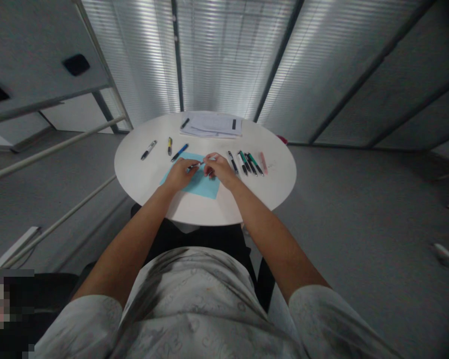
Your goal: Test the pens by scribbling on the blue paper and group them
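Observation:
Over a light blue sheet (204, 188), my two hands meet around a slim dark pen (193, 166). The fingers of my left hand (180, 173) are closed on its dark barrel. My right hand (219, 167) pinches at the pen's other end, where a thin light piece shows between the fingertips; whether it is separate from the barrel I cannot tell. Nearest my left hand lies a blue pen (179, 152), at the sheet's upper left edge. Just right of my right hand is a dark pen (233, 162).
On the round white table (194, 214) lie a yellow-black pen (169, 146), a black-and-white pen (148, 150), several green-and-black pens (251, 164) and a pinkish stick-like item (264, 163). A paper stack (209, 124) with a dark pen (185, 123) on it lies at the back. White rails (60, 144) stand left.

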`<state>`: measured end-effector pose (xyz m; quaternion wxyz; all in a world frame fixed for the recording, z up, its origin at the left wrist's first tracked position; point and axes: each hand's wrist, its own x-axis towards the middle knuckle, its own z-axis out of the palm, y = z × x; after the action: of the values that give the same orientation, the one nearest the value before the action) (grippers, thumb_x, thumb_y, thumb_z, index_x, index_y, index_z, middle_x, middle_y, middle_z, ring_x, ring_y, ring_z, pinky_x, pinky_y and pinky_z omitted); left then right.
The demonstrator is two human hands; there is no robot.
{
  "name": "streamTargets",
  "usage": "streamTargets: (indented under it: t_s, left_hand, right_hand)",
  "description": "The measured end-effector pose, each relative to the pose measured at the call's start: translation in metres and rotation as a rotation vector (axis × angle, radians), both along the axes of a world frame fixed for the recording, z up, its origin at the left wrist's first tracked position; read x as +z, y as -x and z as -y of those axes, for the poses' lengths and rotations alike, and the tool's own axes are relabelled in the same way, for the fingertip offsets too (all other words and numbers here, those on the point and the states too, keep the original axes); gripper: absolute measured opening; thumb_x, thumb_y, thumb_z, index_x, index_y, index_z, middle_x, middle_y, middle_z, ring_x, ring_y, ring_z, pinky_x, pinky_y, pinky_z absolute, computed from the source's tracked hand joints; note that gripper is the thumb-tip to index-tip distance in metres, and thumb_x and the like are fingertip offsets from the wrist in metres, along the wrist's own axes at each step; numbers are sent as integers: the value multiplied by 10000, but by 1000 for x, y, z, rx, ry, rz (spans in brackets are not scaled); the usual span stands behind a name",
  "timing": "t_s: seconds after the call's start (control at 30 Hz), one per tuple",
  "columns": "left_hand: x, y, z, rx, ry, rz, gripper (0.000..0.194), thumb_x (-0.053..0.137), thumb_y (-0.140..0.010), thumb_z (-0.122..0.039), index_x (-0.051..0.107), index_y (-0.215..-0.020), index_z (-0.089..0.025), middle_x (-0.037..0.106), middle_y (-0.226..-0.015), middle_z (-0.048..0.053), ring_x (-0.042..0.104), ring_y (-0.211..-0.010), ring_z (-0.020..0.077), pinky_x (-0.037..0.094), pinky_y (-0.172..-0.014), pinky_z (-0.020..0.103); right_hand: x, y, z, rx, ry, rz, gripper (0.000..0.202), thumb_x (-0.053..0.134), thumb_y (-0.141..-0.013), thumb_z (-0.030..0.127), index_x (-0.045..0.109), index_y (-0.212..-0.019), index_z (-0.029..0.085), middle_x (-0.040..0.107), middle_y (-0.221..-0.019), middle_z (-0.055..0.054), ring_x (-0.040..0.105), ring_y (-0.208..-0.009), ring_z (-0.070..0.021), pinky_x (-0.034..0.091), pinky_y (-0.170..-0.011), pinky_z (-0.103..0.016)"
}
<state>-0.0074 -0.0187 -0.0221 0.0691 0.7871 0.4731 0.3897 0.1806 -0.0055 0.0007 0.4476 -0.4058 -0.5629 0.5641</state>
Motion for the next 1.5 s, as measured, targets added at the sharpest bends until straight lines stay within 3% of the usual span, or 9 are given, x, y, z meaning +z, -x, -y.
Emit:
streamTargets:
  t_s: [0.17, 0.57, 0.77, 0.93, 1.03, 1.23, 1.5]
  left_hand:
    - [-1, 0, -1, -22, 15, 8, 266, 586, -947, -280, 789, -1085, -179, 802, -1051, 102, 699, -914, 219, 550, -893, 381]
    - [-2, 3, -1, -36, -17, -15, 186, 634, -933, -256, 776, -1041, -202, 780, -953, 58, 652, -835, 194, 512, -920, 408]
    - [-4, 3, 0, -48, -46, -33, 278, 563, -995, -211, 733, -1213, -173, 760, -1012, 78, 623, -870, 188, 467, -954, 401]
    - [2, 0, 5, -71, -45, -98, 388, 494, -1006, -219, 707, -1330, -209, 735, -993, 88, 617, -905, 218, 466, -963, 413]
    - [4, -1, 7, -69, -41, -107, 411, 472, -1006, -226, 711, -1340, -207, 728, -1021, 108, 613, -939, 235, 462, -975, 420]
    - [1, 0, 5, -88, -52, -136, 440, 487, -999, -211, 685, -1392, -216, 687, -956, 95, 597, -918, 230, 475, -952, 398]
    - [1, 1, 6, -84, -46, -137, 428, 480, -993, -221, 710, -1354, -211, 688, -945, 102, 586, -921, 238, 481, -952, 403]
  right_hand:
    - [-1, -8, -6, -108, -62, -113, 422, 556, -965, 641, 567, -891, 226, 617, -598, 48, 553, -454, -90, 372, -417, -183]
    - [5, -7, 7, 68, 25, -70, 468, 540, -970, 690, 579, -944, 224, 671, -680, 23, 608, -489, -112, 426, -431, -201]
    - [10, -4, 7, 26, 91, -72, 573, 486, -939, 787, 606, -924, 227, 664, -656, 11, 607, -486, -126, 443, -449, -224]
    - [6, -7, 1, -46, 46, -79, 609, 480, -918, 822, 615, -941, 228, 657, -632, 23, 578, -462, -106, 398, -435, -203]
    - [3, -8, -2, -120, -30, -88, 586, 511, -921, 800, 615, -924, 223, 633, -596, 38, 535, -430, -86, 340, -404, -190]
    - [0, -6, -3, -131, -120, 15, 491, 569, -946, 703, 605, -884, 218, 611, -586, 51, 519, -425, -79, 321, -387, -187]
    - [-9, -9, -6, -213, -341, 152, 304, 644, -948, 520, 654, -892, 222, 709, -797, 27, 590, -514, -64, 385, -428, -159]
